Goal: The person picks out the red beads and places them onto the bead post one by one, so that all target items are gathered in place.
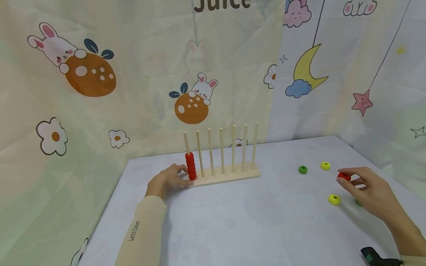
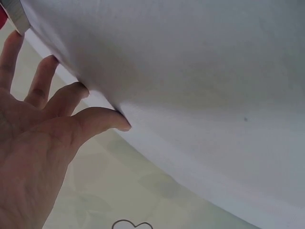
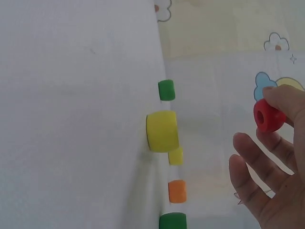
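Observation:
A wooden peg rack [image 1: 226,180] with several upright pegs stands toward the back of the white table. Several red beads [image 1: 190,166] are stacked on its leftmost peg. My left hand [image 1: 171,176] rests at the rack's left end, thumb near the front corner and fingers spread; in the left wrist view a fingertip touches the wooden edge [image 2: 18,16]. Over at the right, my right hand [image 1: 372,188] pinches one red bead [image 3: 269,116] between thumb and fingertips, raised off the table. The bead's hole shows in the right wrist view.
Loose beads lie around the right hand: a green one [image 1: 303,169], a yellow one [image 1: 325,166], a nearer yellow one [image 1: 334,200] and a partly hidden green one [image 1: 358,203]. An orange bead [image 3: 177,191] shows in the right wrist view. Printed cloth hangs behind the table.

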Tool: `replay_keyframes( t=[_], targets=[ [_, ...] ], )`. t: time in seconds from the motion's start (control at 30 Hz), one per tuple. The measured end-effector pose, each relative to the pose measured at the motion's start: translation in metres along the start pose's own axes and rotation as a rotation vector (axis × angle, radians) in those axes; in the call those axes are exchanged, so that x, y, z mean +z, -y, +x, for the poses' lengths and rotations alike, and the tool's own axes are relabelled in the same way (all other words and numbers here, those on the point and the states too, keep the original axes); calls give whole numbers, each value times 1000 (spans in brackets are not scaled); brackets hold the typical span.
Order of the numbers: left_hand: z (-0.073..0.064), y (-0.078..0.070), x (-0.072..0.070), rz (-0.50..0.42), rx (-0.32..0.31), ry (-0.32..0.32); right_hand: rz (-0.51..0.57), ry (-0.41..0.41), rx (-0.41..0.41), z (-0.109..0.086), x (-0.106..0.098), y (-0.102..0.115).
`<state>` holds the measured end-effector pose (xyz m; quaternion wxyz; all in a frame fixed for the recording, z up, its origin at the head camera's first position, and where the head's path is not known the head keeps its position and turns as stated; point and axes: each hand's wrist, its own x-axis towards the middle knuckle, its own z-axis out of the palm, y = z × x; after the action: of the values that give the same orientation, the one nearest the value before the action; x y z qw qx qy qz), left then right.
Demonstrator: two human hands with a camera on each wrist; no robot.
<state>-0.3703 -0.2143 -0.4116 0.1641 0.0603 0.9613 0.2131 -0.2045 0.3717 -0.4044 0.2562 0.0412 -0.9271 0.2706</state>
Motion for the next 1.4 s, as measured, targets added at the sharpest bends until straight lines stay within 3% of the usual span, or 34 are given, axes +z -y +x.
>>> replay_keyframes(
  t=[0.33,0.77,1.13,1.4],
  targets=[
    [0,-1,-1,-7,-2,0,26,21,-82,18,3,22],
    [-1,-2,-1,-17,6,3,40,71,-205,37,25,54],
    [-1,-1,1,-22,1,-8,55,82,-293,55,27,81],
    [-3,-2,-2,-22,-1,1,95,85,-265,66,34,100]
  ],
)
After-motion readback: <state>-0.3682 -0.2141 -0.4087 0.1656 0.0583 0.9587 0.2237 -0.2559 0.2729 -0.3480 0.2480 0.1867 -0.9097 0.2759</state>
